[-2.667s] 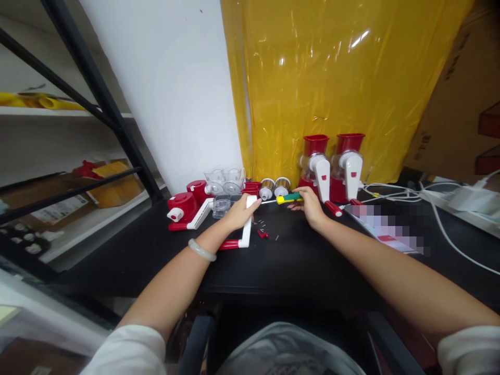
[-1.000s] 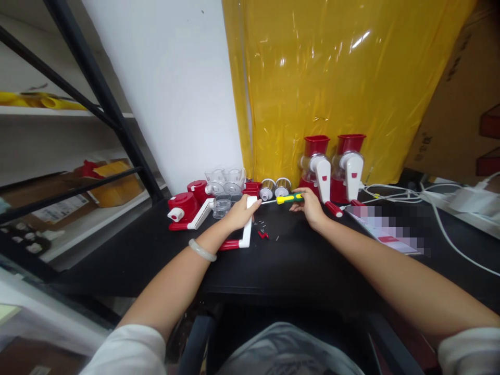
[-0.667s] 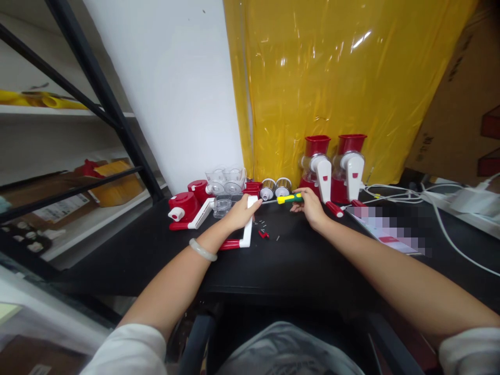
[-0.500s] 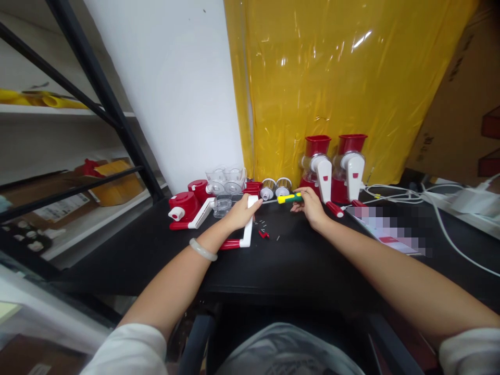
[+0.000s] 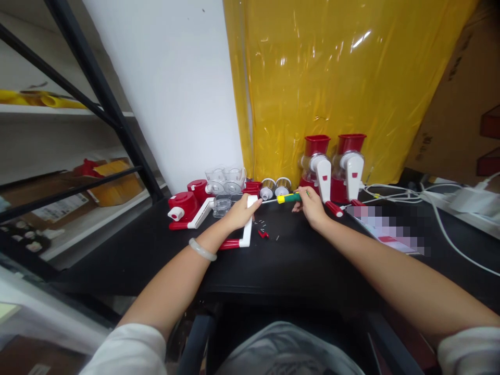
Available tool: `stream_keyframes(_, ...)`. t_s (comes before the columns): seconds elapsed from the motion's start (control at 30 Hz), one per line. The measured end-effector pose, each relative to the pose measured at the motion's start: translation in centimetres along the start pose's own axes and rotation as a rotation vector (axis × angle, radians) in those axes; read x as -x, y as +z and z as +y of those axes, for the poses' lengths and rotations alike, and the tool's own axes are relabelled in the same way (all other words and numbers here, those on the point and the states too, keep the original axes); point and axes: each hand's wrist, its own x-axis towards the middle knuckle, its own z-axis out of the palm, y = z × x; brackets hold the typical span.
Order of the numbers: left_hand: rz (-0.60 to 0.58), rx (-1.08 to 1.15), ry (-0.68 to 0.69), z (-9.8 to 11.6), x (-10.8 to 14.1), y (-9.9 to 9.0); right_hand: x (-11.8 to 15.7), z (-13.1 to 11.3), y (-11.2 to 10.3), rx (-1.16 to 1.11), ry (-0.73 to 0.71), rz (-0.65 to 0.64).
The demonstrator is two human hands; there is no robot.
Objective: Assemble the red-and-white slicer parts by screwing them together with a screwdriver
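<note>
the left hand (image 5: 241,211) is clamped on a white-and-red crank (image 5: 247,229) over the middle of the black surface (image 5: 281,271). the right hand (image 5: 311,206) grasps a green-and-yellow screwdriver (image 5: 289,198), its shaft pointing at the crank's upper end. small screws (image 5: 263,225) and a red piece (image 5: 263,235) lie beside the crank.

White crank (image 5: 247,232); green screwdriver (image 5: 290,198) sideways, tip seemingly against crank.
</note>
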Motion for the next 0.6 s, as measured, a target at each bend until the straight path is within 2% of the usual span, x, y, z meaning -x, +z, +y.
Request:
stream_keyframes(0.13, -0.006, 0.007, 0.005, -0.01, -0.02, 0.02, 0.05, -0.16, 0.08, 0.034, 0.007, 0.01)
stream_keyframes(0.33, -0.017, 0.015, -0.011, 0.02, -0.02, 0.02, -0.05, -0.2, 0.01, -0.061, 0.076, -0.012)
stream_keyframes(0.6, -0.002, 0.012, -0.003, -0.08, -0.11, 0.07, -0.04, -0.6, 0.01, -0.056, 0.1, -0.004)
